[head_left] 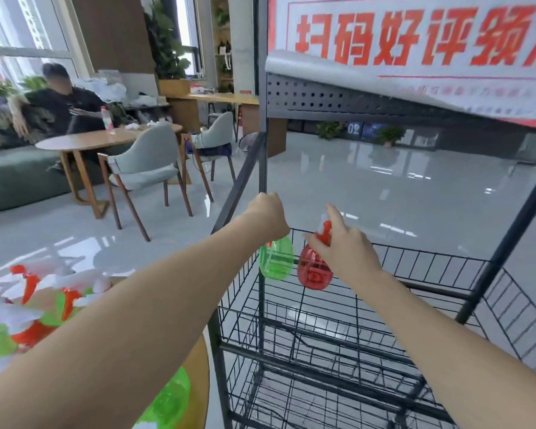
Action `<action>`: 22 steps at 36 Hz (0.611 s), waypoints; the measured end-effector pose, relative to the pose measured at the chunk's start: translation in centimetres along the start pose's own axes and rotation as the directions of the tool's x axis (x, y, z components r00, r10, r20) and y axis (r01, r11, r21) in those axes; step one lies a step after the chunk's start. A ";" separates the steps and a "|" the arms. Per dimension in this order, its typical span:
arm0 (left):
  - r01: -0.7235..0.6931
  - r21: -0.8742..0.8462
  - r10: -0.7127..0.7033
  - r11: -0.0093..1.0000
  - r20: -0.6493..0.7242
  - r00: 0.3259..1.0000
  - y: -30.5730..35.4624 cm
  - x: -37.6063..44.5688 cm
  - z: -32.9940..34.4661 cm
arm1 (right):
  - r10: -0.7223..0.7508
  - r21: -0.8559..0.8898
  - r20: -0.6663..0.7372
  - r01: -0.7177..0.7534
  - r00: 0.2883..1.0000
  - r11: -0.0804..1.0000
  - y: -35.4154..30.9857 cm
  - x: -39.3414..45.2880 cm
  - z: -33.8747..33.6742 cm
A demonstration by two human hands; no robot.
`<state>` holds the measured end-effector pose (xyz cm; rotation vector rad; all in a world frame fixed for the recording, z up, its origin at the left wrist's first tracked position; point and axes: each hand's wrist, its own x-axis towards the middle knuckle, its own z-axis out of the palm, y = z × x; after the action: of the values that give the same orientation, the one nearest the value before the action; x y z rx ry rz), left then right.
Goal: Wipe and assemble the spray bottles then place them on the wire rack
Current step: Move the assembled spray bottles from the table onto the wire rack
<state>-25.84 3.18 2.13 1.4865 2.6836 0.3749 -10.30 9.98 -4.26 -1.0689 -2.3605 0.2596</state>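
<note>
My left hand (268,216) is closed over the top of a green spray bottle (276,262), which hangs at the far left corner of the black wire rack's (415,261) upper basket. My right hand (342,250) grips the red and white spray head of a red spray bottle (313,272), right beside the green one. Both bottles sit at about the height of the basket's rim. Whether they rest on the wire floor I cannot tell.
A wooden table (198,382) at lower left holds several loose spray heads and green bottles (28,305). The rack has lower wire shelves (322,382) and a poster (415,41) on top. A person (65,100) sits at a round table with chairs (146,162) behind.
</note>
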 end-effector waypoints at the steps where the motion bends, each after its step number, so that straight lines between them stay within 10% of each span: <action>1: -0.002 -0.014 0.002 1.000 -0.001 1.000 -0.1 -0.4 -0.3 | 0.021 0.001 0.009 -0.021 1.000 1.000 -0.2 -0.2 -0.3; 22: -0.085 0.086 0.097 0.993 -0.150 0.984 -6.1 -21.2 -9.7 | -0.084 0.013 -0.048 0.085 0.995 0.996 -14.6 -14.2 -8.9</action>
<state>-21.06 -19.58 8.57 1.6733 2.7841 0.4090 -7.05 -10.71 3.20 -0.9549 -2.3512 0.2188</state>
